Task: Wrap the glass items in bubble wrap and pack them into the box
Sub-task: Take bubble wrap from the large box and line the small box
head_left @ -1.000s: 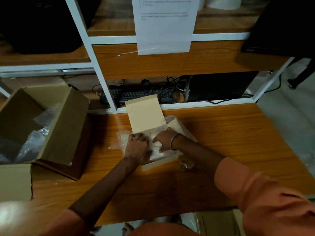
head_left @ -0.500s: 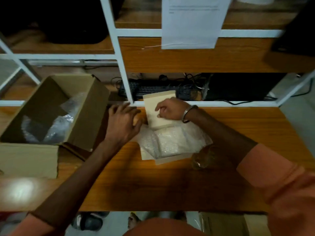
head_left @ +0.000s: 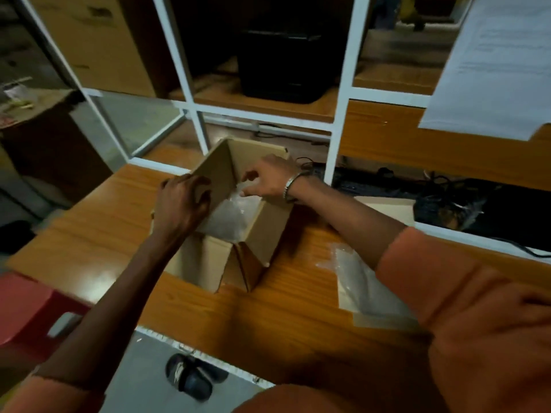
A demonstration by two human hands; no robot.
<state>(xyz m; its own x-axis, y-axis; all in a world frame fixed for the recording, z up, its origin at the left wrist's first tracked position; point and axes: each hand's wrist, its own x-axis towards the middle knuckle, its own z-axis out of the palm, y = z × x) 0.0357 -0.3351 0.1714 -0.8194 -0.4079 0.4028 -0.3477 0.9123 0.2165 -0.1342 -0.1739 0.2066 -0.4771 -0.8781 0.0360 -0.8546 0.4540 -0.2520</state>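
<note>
The open brown cardboard box (head_left: 265,231) stands on the wooden table, with crumpled bubble wrap (head_left: 229,217) lying inside it. My left hand (head_left: 182,204) grips the box's left wall at its top edge. Over the box's open top, my right hand (head_left: 269,180) has its fingertips pinched on the top of the bubble wrap. To the right lies a flat sheet of bubble wrap (head_left: 357,278) on a low beige carton, partly under my right sleeve. No bare glass item shows.
A white shelf frame (head_left: 340,114) rises right behind the box. A keyboard and tangled cables (head_left: 438,201) sit at the back right, and a paper sheet (head_left: 492,64) hangs above. A red stool (head_left: 26,308) and a sandal (head_left: 190,377) are below the table's front edge.
The view has swung left, from the small beige carton to the large box. My left hand has moved to the box wall and my right hand has gone from the carton flap into the box.
</note>
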